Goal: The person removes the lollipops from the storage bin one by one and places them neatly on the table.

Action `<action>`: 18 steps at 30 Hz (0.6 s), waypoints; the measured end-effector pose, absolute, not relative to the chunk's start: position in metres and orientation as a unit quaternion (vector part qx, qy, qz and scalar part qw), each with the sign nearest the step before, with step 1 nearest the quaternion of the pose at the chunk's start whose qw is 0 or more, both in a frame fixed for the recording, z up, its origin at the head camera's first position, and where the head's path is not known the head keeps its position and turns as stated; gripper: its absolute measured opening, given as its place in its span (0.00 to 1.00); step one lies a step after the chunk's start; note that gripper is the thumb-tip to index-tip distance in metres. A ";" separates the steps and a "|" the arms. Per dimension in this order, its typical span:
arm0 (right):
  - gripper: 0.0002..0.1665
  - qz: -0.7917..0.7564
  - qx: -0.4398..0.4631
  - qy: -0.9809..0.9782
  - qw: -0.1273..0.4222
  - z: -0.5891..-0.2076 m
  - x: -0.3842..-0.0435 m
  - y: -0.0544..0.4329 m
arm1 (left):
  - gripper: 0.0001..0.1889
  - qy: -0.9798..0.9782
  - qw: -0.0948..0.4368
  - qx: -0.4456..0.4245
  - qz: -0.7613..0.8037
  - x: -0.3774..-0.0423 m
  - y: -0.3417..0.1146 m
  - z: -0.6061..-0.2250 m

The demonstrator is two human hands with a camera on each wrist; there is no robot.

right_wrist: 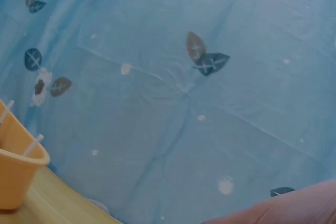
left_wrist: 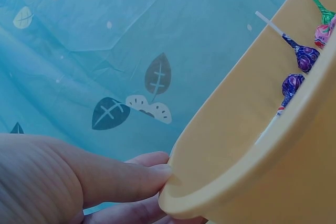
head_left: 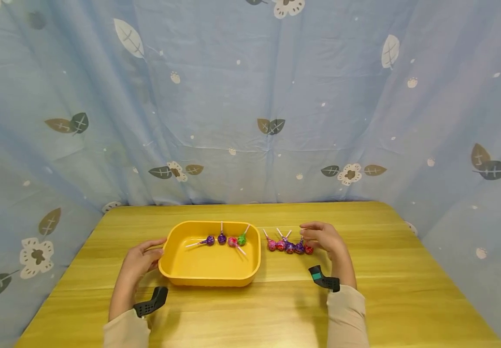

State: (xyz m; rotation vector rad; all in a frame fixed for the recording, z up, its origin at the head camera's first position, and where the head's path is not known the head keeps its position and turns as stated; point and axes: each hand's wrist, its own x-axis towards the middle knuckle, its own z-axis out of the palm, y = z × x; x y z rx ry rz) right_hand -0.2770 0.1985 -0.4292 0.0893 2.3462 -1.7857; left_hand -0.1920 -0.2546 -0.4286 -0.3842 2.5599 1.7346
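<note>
A yellow plastic bin (head_left: 208, 266) stands on the table, with several wrapped lollipops along its far side: purple ones (head_left: 221, 239), a pink one (head_left: 232, 241) and a green one (head_left: 242, 239). My left hand (head_left: 139, 258) holds the bin's left rim. In the left wrist view its thumb (left_wrist: 152, 178) is at the rim and other fingers lie below. My right hand (head_left: 326, 239) is over the right end of a row of lollipops (head_left: 290, 248), fingers slightly bent and apart. A red lollipop (head_left: 308, 249) lies just under its fingertips, its stick hidden.
The wooden table (head_left: 241, 319) reaches back to a blue patterned curtain (head_left: 233, 96). The row of pink, red and purple lollipops is just right of the bin, sticks pointing mostly away. Each wrist wears a black camera mount (head_left: 151, 302).
</note>
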 end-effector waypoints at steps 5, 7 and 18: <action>0.22 -0.614 0.002 0.784 0.094 -0.426 -0.282 0.179 | 0.23 0.822 0.011 -0.125 0.555 -0.193 -0.253 -0.429; 0.22 -0.622 -0.011 0.777 0.097 -0.424 -0.284 0.168 | 0.23 0.822 0.012 -0.123 0.556 -0.194 -0.254 -0.429; 0.17 -0.627 -0.110 0.754 0.163 -0.409 -0.282 0.094 | 0.23 0.816 0.011 -0.126 0.564 -0.193 -0.254 -0.430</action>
